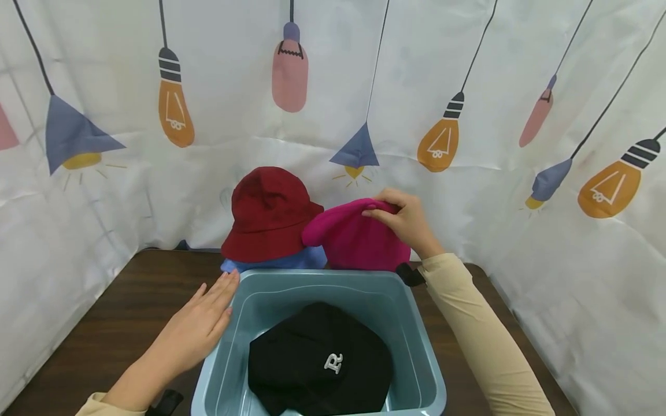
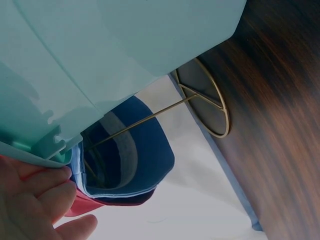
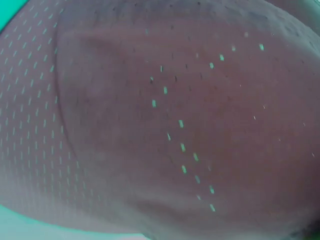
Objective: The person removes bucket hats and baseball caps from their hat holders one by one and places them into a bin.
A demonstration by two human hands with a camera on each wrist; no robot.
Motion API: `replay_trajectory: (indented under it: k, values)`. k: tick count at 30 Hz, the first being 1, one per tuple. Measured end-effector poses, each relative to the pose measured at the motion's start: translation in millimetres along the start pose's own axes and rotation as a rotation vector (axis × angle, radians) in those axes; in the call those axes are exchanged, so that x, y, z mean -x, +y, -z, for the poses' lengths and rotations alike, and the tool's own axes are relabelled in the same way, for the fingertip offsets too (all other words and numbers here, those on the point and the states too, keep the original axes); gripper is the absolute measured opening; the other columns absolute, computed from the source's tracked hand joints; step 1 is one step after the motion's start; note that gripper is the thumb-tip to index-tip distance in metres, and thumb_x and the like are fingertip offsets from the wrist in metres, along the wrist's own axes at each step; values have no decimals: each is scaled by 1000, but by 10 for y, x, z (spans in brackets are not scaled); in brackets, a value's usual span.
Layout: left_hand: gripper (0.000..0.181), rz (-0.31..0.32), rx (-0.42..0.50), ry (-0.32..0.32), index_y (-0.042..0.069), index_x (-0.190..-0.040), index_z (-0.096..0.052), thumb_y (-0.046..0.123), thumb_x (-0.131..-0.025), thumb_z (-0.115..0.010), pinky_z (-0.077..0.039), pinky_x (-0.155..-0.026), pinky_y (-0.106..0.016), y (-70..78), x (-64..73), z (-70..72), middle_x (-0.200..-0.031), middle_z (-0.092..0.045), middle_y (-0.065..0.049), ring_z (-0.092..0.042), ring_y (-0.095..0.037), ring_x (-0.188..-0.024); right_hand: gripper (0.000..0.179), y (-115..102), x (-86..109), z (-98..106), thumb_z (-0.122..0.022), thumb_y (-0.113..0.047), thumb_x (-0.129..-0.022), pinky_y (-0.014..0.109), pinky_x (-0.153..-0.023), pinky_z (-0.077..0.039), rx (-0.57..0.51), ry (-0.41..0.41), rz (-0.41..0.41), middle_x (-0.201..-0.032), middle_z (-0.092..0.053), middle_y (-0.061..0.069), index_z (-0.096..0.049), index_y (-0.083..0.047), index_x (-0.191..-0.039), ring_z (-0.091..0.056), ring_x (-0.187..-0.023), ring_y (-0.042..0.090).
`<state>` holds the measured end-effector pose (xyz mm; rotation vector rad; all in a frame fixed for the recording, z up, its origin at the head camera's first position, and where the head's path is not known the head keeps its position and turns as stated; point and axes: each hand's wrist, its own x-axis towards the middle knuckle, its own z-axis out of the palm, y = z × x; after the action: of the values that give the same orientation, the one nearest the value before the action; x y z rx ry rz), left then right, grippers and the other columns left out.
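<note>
My right hand (image 1: 408, 222) pinches the top edge of a magenta hat (image 1: 359, 237) behind the light-blue plastic bin (image 1: 432, 381). Flat and with straight fingers, my left hand (image 1: 200, 323) lies along the bin's left rim near its far corner. A dark red bucket hat (image 1: 267, 216) sits on top of a blue hat (image 1: 281, 260), just beyond the bin. Inside the bin rests a black cap (image 1: 317, 358) with a white letter R. The right wrist view holds only a close, discoloured surface that I cannot identify.
In the left wrist view, a gold wire stand (image 2: 225, 117) on the dark wooden table (image 2: 280, 130) reaches up into the blue hat. A white cloth (image 1: 224, 34) printed with lamps and bulbs hangs behind and at both sides.
</note>
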<state>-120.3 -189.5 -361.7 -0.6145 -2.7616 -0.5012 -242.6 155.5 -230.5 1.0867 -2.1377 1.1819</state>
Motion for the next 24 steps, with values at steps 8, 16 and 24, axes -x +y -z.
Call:
replay_trajectory:
  k: [8,16,24]
  values:
    - [55,-13,-18,19,-4,-142,-36,19,-95,-51,-21,-109,-54,-6,1,2,-146,-36,-19,-32,-37,-135,8,162,-15,75,-71,-8,-83,21,-55,-44,36,-64,-144,-75,-62,4,-68,-4,-90,-54,-60,14]
    - [55,-6,-20,9,-4,-142,-36,19,-95,-51,-22,-108,-55,-15,-6,-2,-146,-36,-19,-31,-37,-135,8,100,-36,144,-69,-6,-85,22,-54,-47,-18,-51,-135,-73,-61,7,-66,0,-90,-57,-59,15]
    - [56,4,-13,-13,-5,-143,-35,20,-95,-50,-22,-108,-56,-14,-13,7,-147,-35,-21,-30,-37,-135,8,-50,-90,281,-70,-5,-84,23,-47,-45,3,-19,-112,-69,-60,6,-66,0,-90,-54,-55,15]
